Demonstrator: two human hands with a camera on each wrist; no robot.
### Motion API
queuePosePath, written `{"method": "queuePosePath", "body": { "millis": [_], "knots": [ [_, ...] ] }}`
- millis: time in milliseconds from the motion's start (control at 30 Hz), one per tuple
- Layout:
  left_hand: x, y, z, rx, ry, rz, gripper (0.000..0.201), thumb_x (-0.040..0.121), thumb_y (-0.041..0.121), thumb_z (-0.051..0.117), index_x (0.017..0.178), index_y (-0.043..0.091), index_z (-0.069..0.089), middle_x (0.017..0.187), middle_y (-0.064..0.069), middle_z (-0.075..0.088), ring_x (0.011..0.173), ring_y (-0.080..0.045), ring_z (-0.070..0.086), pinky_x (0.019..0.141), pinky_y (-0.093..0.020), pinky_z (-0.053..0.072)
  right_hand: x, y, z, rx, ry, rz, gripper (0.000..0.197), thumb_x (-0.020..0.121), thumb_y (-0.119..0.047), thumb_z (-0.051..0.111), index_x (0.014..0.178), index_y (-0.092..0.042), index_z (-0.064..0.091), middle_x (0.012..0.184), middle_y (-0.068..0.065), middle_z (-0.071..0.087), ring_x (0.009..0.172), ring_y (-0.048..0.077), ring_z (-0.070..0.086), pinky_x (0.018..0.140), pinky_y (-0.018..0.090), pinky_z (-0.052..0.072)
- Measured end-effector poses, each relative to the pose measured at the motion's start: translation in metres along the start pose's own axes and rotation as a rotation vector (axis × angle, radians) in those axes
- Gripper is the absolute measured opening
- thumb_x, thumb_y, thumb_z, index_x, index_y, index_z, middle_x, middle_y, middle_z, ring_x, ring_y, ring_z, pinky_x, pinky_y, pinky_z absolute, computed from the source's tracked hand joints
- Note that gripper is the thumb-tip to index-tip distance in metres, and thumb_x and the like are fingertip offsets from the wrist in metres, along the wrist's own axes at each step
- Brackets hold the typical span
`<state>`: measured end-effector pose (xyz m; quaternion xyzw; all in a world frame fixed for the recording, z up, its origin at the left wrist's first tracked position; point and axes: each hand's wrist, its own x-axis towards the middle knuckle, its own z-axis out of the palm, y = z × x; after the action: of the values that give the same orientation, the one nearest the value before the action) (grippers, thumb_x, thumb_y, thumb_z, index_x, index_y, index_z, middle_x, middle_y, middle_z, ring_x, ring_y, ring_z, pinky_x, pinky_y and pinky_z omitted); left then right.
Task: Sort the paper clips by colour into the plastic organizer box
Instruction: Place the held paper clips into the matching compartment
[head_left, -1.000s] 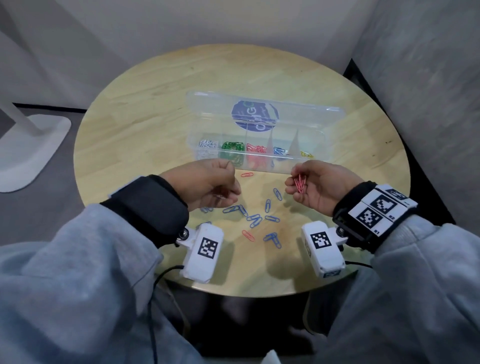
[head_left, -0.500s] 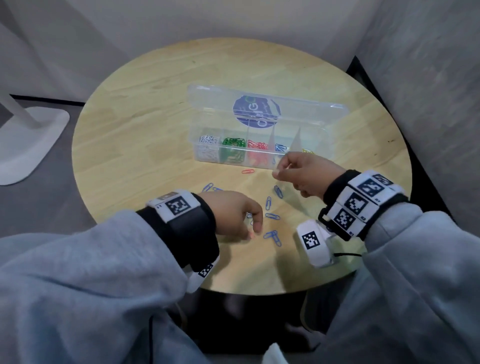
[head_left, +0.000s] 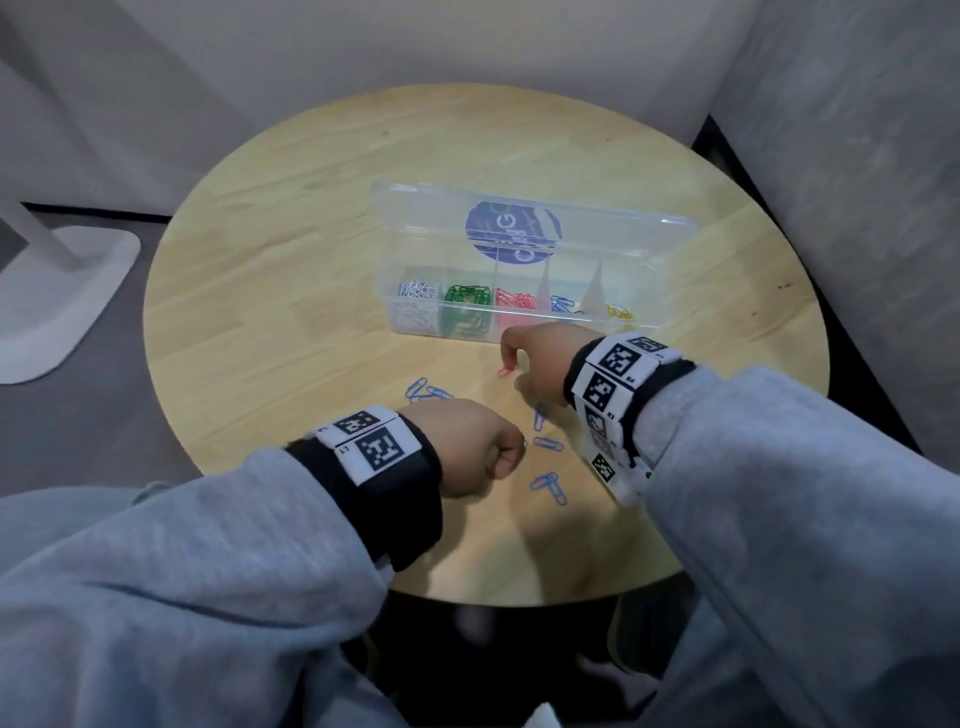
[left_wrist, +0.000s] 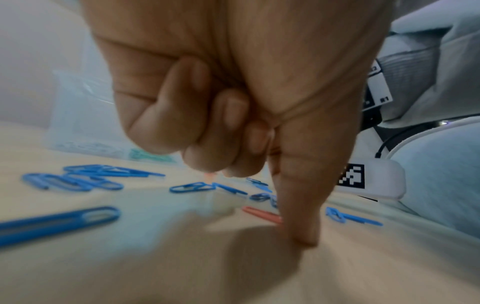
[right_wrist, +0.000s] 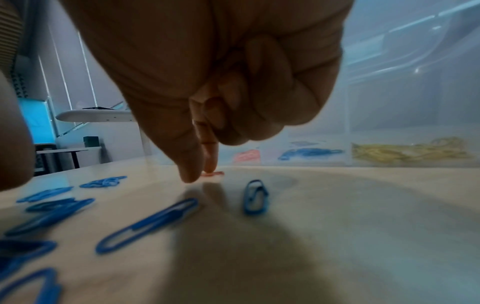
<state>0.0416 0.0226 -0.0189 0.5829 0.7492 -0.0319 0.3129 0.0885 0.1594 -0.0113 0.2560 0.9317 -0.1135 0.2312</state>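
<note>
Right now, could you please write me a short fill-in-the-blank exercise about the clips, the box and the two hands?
1. The loose clips on the table are nearly all ____.
2. The right hand reaches its fingers down to a ____ clip just in front of the box.
3. In the box, the green clips lie between the white clips and the ____ ones.
4. The box's lid is ____.

Missing words: blue; red; red; open
</note>
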Motion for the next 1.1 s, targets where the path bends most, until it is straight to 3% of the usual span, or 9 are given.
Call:
{"method": "queuePosePath", "body": {
  "millis": [100,233,367,500,633,733,800,900,1100],
  "knots": [
    [0.002,0.000,-0.001,-0.011,0.027,-0.019,0.019,0.078,0.015,0.053,0.083,0.033,0.055,0.071,0.010,0.048,0.076,-0.019,0.050,0.073,-0.030,0.047,0.005,0.000,0.001,0.015,0.069,-0.023,0.022,0.089,-0.014,0.054,0.111,-0.016,0.053,0.065,-0.010,0.042,0.061,0.015,0.046,0.048,0.023,0.030],
    [0.003,0.003,-0.002,0.068,0.026,-0.028,0.016,0.080,0.015,0.054,0.082,0.030,0.058,0.066,0.009,0.046,0.074,-0.017,0.048,0.065,-0.024,0.037,0.013,-0.005,-0.005,-0.077,-0.014,-0.021,0.010,0.087,-0.016,0.059,0.095,-0.015,0.055,0.070,-0.007,0.047,0.069,0.015,0.047,0.050,0.021,0.033],
    [0.005,0.001,0.001,0.104,0.055,-0.081,0.008,0.081,0.021,0.050,0.077,0.027,0.053,0.084,0.005,0.059,0.078,-0.022,0.052,0.069,-0.028,0.045,0.037,0.008,0.013,-0.120,-0.169,0.085,0.032,0.068,-0.049,0.062,0.072,-0.018,0.064,0.069,-0.005,0.060,0.070,0.020,0.058,0.071,0.028,0.051],
    [0.003,0.001,-0.003,0.057,0.009,-0.073,0.005,0.082,0.024,0.053,0.081,0.026,0.058,0.076,0.006,0.056,0.075,-0.019,0.051,0.066,-0.023,0.039,-0.010,0.005,-0.003,0.187,-0.153,0.045,0.013,0.079,-0.021,0.066,0.072,-0.015,0.058,0.071,0.001,0.055,0.065,0.017,0.051,0.063,0.026,0.043],
    [0.003,-0.004,-0.016,-0.267,-0.007,-0.070,0.011,0.087,0.025,0.058,0.076,0.024,0.054,0.064,0.012,0.050,0.063,-0.009,0.046,0.058,-0.022,0.036,-0.030,0.024,-0.010,0.850,-0.137,0.102,0.027,0.083,-0.008,0.063,0.061,-0.015,0.047,0.059,0.004,0.046,0.049,0.015,0.037,0.043,0.020,0.033],
    [0.005,-0.008,-0.025,-0.739,0.066,-0.146,0.022,0.092,0.015,0.053,0.071,0.019,0.052,0.058,0.002,0.047,0.046,-0.009,0.038,0.043,-0.017,0.031,-0.041,0.036,-0.004,1.215,-0.164,0.121,0.031,0.087,0.005,0.049,0.063,-0.013,0.042,0.062,0.006,0.052,0.047,0.010,0.041,0.035,0.014,0.033],
    [0.004,-0.010,-0.032,-1.093,0.141,-0.195,0.026,0.095,0.008,0.048,0.069,0.013,0.048,0.054,-0.001,0.047,0.035,-0.006,0.039,0.033,-0.011,0.029,-0.045,0.040,0.002,1.434,-0.150,0.124,0.031,0.088,0.009,0.044,0.065,-0.012,0.043,0.058,0.007,0.054,0.039,0.008,0.045,0.034,0.013,0.034],
    [0.000,-0.014,-0.044,-1.464,0.193,-0.198,0.026,0.096,0.010,0.042,0.070,0.009,0.048,0.057,0.000,0.053,0.035,-0.002,0.047,0.033,-0.010,0.036,-0.052,0.042,0.004,1.655,-0.155,0.145,0.025,0.089,0.009,0.039,0.077,-0.008,0.053,0.059,0.007,0.048,0.035,0.008,0.047,0.036,0.013,0.040],
    [-0.007,-0.025,-0.058,-1.829,0.292,-0.220,0.022,0.095,0.012,0.041,0.077,0.002,0.049,0.057,-0.005,0.056,0.039,-0.008,0.055,0.038,-0.012,0.045,-0.057,0.046,-0.010,1.942,-0.024,0.156,0.025,0.090,0.006,0.032,0.078,0.003,0.054,0.067,0.012,0.048,0.056,0.018,0.053,0.048,0.020,0.053]
  ]
}}
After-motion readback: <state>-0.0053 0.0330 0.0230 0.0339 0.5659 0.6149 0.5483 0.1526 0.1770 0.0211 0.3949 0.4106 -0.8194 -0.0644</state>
